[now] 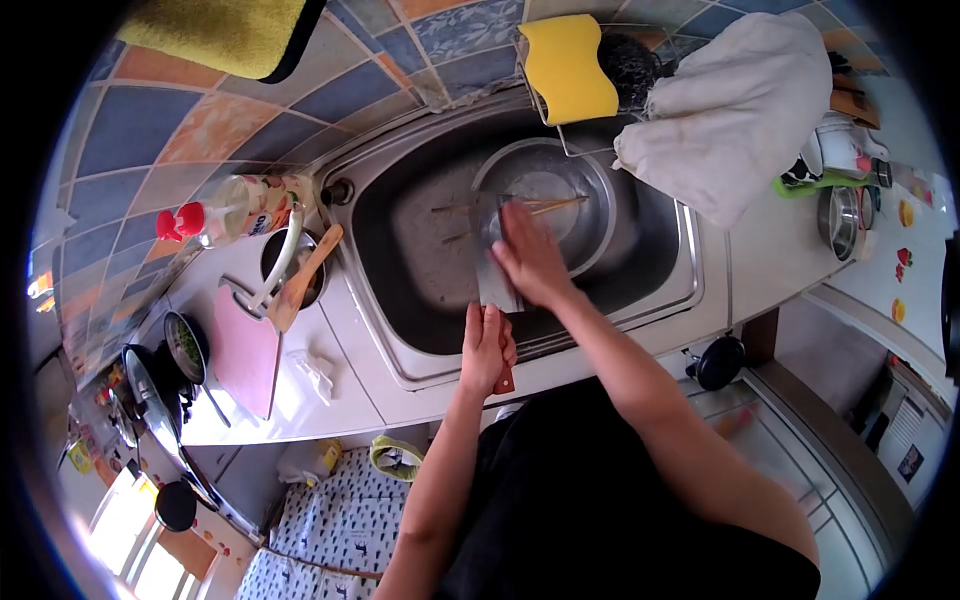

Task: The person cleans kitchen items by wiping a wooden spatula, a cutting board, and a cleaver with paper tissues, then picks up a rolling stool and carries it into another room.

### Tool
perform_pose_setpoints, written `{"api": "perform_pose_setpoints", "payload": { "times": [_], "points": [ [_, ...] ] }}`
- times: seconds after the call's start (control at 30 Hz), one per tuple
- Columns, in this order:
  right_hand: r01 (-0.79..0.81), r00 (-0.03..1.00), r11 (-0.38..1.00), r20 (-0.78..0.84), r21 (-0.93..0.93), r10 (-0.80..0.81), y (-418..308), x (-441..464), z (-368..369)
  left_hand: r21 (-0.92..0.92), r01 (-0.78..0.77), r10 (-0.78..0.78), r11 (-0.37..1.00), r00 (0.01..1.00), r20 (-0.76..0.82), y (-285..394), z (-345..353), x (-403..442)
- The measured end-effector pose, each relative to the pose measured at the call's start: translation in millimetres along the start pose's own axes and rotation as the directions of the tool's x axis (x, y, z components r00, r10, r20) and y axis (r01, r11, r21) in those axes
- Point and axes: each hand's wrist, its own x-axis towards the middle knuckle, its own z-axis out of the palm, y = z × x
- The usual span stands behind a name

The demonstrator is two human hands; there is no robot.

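Over the sink (405, 290), my left hand (484, 345) is closed round the reddish-brown handle of a cleaver (495, 285). Its broad metal blade points away from me, partly covered by my right hand (532, 258). That hand lies against the blade with fingers stretched out, the tips smeared by motion. Whether a small thing is under the palm is hidden. Behind the blade, a round metal basin (606, 205) sits in the sink. Chopsticks (562, 205) lie across the basin, partly hidden by my right hand.
A yellow sponge (570, 70) sits in a wire rack at the sink's back edge, beside a white cloth (740, 110). On the left counter are a pink cutting board (245, 350), a pot with a wooden spatula (305, 280), and a red-capped bottle (235, 210).
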Motion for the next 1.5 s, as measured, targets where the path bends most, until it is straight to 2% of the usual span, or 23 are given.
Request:
{"api": "perform_pose_setpoints", "payload": {
  "times": [0.03, 0.13, 0.23, 0.33, 0.43, 0.47, 0.5, 0.53, 0.57, 0.63, 0.7, 0.83, 0.87, 0.97, 1.07, 1.13, 1.17, 1.2, 1.23, 1.3, 1.33, 1.37, 1.5],
  "points": [
    [-0.055, 0.998, 0.998, -0.017, 0.020, 0.055, 15, 7, 4, -0.003, 0.001, -0.001, 1.000, 1.000, -0.002, -2, -3, -4],
    [-0.095, 0.965, 0.990, -0.255, -0.104, 0.065, 78, 19, 23, 0.011, -0.044, 0.044, 0.999, 0.999, -0.009, -3, -14, -10],
    [-0.498, 0.861, 0.832, 0.029, 0.246, 0.507, 92, 19, 1, 0.047, -0.066, 0.069, 0.997, 0.995, -0.070, 2, -20, -9],
    [-0.434, 0.901, 0.896, 0.058, 0.094, 0.430, 131, 17, 19, 0.066, -0.081, 0.087, 0.995, 0.991, -0.104, 4, -31, 2],
    [-0.590, 0.789, 0.805, -0.172, 0.058, 0.590, 130, 28, 32, 0.156, -0.112, 0.129, 0.981, 0.986, -0.104, 1, -42, 10],
    [-0.598, 0.784, 0.798, -0.154, 0.076, 0.602, 125, 27, 37, 0.161, -0.123, 0.142, 0.979, 0.983, -0.117, -1, -44, 13],
    [-0.667, 0.687, 0.571, 0.100, 0.479, 0.719, 127, 25, 51, 0.164, -0.119, 0.140, 0.979, 0.982, -0.125, -3, -47, 16],
    [-0.658, 0.612, 0.178, 0.383, 0.731, 0.691, 137, 20, 75, 0.165, -0.117, 0.140, 0.979, 0.981, -0.132, -5, -49, 20],
    [-0.575, 0.578, -0.279, 0.623, 0.769, 0.527, 140, 18, 88, 0.165, -0.115, 0.139, 0.979, 0.981, -0.138, -7, -51, 23],
    [-0.506, 0.630, -0.378, 0.631, 0.776, 0.452, 96, 7, 71, 0.156, -0.119, 0.140, 0.981, 0.981, -0.134, -8, -51, 27],
    [-0.450, 0.773, -0.345, 0.553, 0.823, 0.311, 42, -8, 38, 0.130, -0.113, 0.131, 0.985, 0.982, -0.133, -7, -48, 29],
    [-0.500, 0.821, -0.340, 0.560, 0.797, 0.107, -47, -32, -25, 0.059, -0.104, 0.110, 0.993, 0.988, -0.106, -5, -37, 32],
    [-0.485, 0.853, -0.278, 0.519, 0.829, 0.060, -56, -37, -29, 0.043, -0.108, 0.112, 0.993, 0.989, -0.097, -5, -34, 32],
    [-0.409, 0.910, 0.024, 0.405, 0.912, 0.088, -72, -46, -36, 0.033, -0.104, 0.106, 0.994, 0.990, -0.091, 2, -21, 26],
    [-0.361, 0.932, 0.308, 0.329, 0.880, 0.153, -72, -53, -40, 0.223, -0.212, 0.230, 0.951, 0.972, -0.055, -2, -11, 23],
    [-0.443, 0.895, 0.333, 0.387, 0.833, 0.222, -67, -58, -41, 0.346, -0.239, 0.263, 0.907, 0.964, -0.024, -3, 0, 17],
    [-0.482, 0.874, 0.342, 0.414, 0.807, 0.255, -63, -60, -40, 0.418, -0.356, 0.373, 0.836, 0.927, 0.042, -8, 6, 16],
    [-0.414, 0.905, 0.398, 0.323, 0.819, 0.277, -59, -63, -38, 0.479, -0.465, 0.472, 0.745, 0.874, 0.115, -16, 14, 17],
    [-0.428, 0.898, 0.407, 0.328, 0.807, 0.293, -56, -65, -41, 0.526, -0.565, 0.558, 0.636, 0.807, 0.193, -23, 22, 17],
    [-0.455, 0.883, 0.424, 0.337, 0.783, 0.325, -48, -68, -49, 0.700, -0.577, 0.606, 0.421, 0.753, 0.257, -35, 35, 13],
    [-0.391, 0.896, 0.451, 0.221, 0.802, 0.384, -44, -70, -49, 0.716, -0.563, 0.574, 0.413, 0.771, 0.276, -31, 45, 7],
    [-0.407, 0.881, 0.416, 0.229, 0.813, 0.415, -24, -75, -39, 0.714, -0.470, 0.455, 0.520, 0.859, 0.234, -35, 51, 7],
    [-0.408, 0.851, 0.540, 0.093, 0.736, 0.517, 11, -80, -61, 0.627, -0.655, 0.502, 0.422, 0.745, 0.440, -22, 64, 7]
  ]
}}
